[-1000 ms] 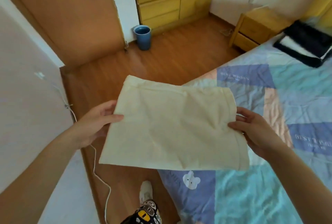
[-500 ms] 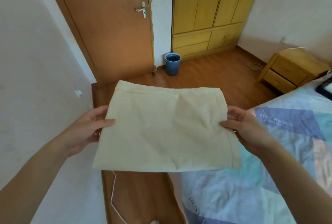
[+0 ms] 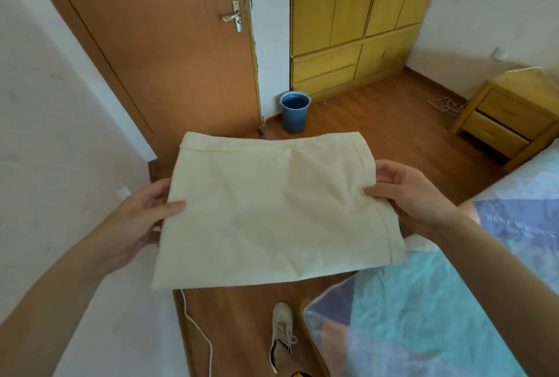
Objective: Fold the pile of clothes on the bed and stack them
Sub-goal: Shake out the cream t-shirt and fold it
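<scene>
A folded cream garment (image 3: 272, 210) is held flat in the air in front of me, above the wooden floor beside the bed. My left hand (image 3: 137, 219) grips its left edge, thumb on top. My right hand (image 3: 414, 195) grips its right edge, thumb on top and fingers beneath. The bed (image 3: 453, 316), with a blue and teal patchwork cover, fills the lower right. No pile or stack of clothes is in view.
A brown door (image 3: 157, 44) and a yellow wardrobe (image 3: 348, 19) stand ahead. A blue bucket (image 3: 295, 115) sits between them. A wooden nightstand (image 3: 511, 116) is at the right. A white cable (image 3: 196, 334) and my shoe (image 3: 281, 328) are on the floor.
My view has swung left and up, away from the bed toward the door and wardrobe. Both hands keep their hold on the folded garment, which stays flat.
</scene>
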